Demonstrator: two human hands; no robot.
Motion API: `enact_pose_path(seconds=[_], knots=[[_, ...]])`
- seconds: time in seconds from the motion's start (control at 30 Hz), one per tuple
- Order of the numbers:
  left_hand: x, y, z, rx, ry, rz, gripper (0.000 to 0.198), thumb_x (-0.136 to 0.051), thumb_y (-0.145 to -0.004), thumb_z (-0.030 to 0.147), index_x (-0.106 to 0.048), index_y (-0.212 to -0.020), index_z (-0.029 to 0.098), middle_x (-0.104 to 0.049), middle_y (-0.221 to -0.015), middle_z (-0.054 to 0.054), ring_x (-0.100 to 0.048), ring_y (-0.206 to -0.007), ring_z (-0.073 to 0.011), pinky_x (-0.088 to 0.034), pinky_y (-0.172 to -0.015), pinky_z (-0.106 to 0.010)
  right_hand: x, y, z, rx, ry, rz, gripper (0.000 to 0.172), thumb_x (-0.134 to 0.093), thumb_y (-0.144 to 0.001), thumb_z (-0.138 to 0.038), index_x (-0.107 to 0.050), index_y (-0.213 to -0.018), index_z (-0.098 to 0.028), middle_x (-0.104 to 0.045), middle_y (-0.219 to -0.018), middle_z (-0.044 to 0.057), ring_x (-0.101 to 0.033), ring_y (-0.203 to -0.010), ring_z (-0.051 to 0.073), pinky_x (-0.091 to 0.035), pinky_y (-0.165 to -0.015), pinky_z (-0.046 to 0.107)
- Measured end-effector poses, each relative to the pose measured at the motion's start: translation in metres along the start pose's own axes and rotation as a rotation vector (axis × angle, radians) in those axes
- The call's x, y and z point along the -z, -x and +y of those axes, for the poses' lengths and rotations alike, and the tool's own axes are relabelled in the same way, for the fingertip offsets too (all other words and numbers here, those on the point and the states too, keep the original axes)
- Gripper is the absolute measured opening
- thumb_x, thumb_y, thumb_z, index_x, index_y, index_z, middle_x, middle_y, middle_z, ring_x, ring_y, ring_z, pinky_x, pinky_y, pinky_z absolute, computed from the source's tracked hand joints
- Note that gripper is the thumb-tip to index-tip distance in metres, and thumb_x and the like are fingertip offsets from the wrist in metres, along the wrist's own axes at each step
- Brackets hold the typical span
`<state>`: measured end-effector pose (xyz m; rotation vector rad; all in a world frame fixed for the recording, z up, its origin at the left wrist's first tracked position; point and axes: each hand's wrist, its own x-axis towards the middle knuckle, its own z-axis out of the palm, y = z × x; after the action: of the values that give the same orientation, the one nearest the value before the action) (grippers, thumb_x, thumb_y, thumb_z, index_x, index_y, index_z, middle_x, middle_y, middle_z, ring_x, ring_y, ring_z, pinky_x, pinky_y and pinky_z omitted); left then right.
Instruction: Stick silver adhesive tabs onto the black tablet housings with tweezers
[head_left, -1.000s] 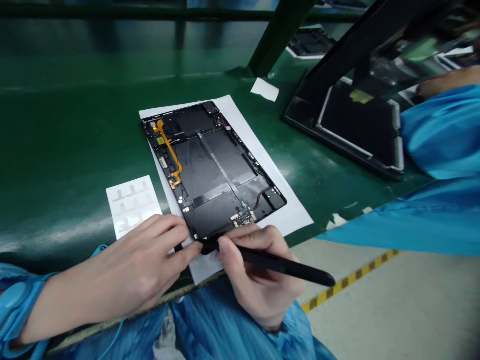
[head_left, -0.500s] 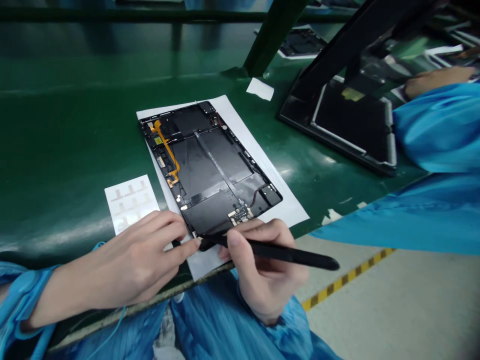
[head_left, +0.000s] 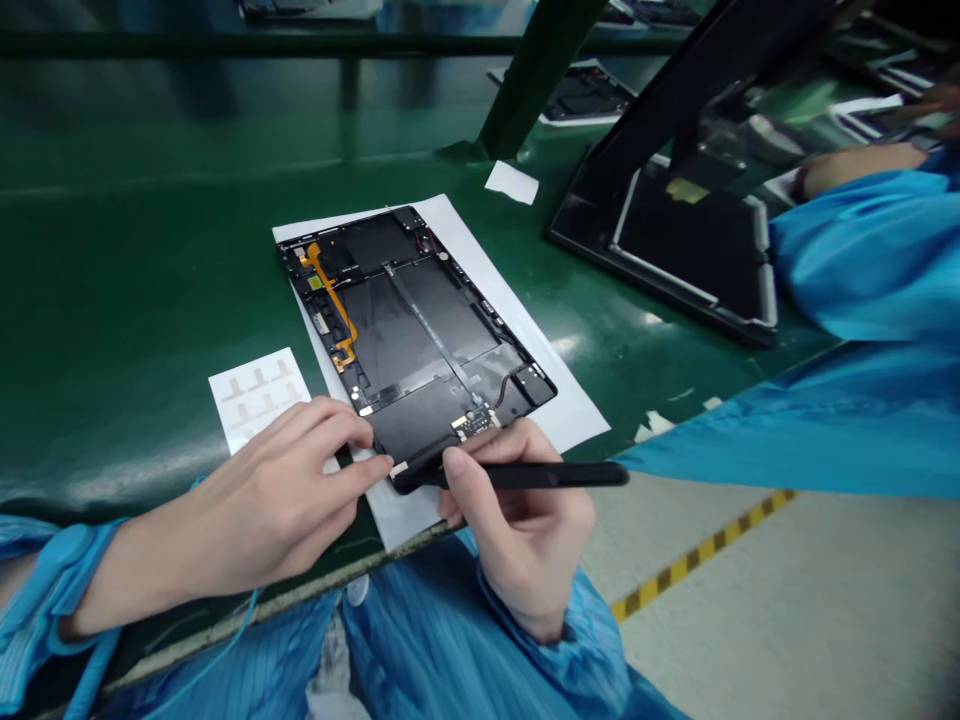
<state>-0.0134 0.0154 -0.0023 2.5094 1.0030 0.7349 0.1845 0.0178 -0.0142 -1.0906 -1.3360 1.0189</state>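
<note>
The open black rectangular tablet shell (head_left: 409, 345) lies on white paper (head_left: 574, 410). The right hand (head_left: 525, 525) pinches a slim black tool (head_left: 559, 476) at its near edge; the left hand (head_left: 289, 495), half-curled, touches the near-left corner, its hold unclear. A slip could scratch parts.

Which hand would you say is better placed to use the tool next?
Probably the right hand: it holds the black tool; the left hand is at a corner of the tablet.
</note>
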Motion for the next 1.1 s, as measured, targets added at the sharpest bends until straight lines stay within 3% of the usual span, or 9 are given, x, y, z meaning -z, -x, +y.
enact_pose_path(seconds=[0.37, 0.63, 1.1], knots=[[0.0017, -0.0029, 0.0006, 0.024, -0.072, -0.029, 0.027, -0.040, -0.092, 0.005, -0.061, -0.107, 0.012, -0.052, -0.106, -0.014, -0.049, -0.103, -0.0269, -0.047, -0.078, -0.040, -0.0025, -0.0009, -0.0022, -0.001, 0.046, 0.009, 0.020, -0.063, -0.087, -0.017, -0.054, -0.070, -0.020, -0.054, -0.062, -0.001, -0.054, -0.053, 0.013, -0.041, -0.046, 0.026], [0.0022, -0.0028, 0.0022, 0.013, -0.091, -0.032, 0.026, -0.038, -0.093, 0.005, -0.060, -0.104, 0.012, -0.053, -0.104, -0.014, -0.050, -0.102, -0.0262, -0.047, -0.077, -0.039, -0.0045, -0.0002, -0.0023, 0.233, 0.083, -0.064, 0.022, -0.059, -0.080, -0.001, -0.052, -0.076, -0.021, -0.054, -0.064, -0.003, -0.053, -0.052, 0.011, -0.039, -0.044, 0.023], [0.0035, -0.0016, -0.0016, -0.003, -0.059, -0.048, 0.025, -0.041, -0.092, 0.005, -0.056, -0.111, 0.012, -0.050, -0.105, -0.013, -0.049, -0.101, -0.0276, -0.045, -0.077, -0.041, -0.0001, -0.0018, -0.0039, 0.197, 0.050, -0.083, 0.020, -0.060, -0.081, -0.003, -0.053, -0.077, -0.021, -0.058, -0.067, -0.002, -0.056, -0.056, 0.012, -0.043, -0.048, 0.024]])
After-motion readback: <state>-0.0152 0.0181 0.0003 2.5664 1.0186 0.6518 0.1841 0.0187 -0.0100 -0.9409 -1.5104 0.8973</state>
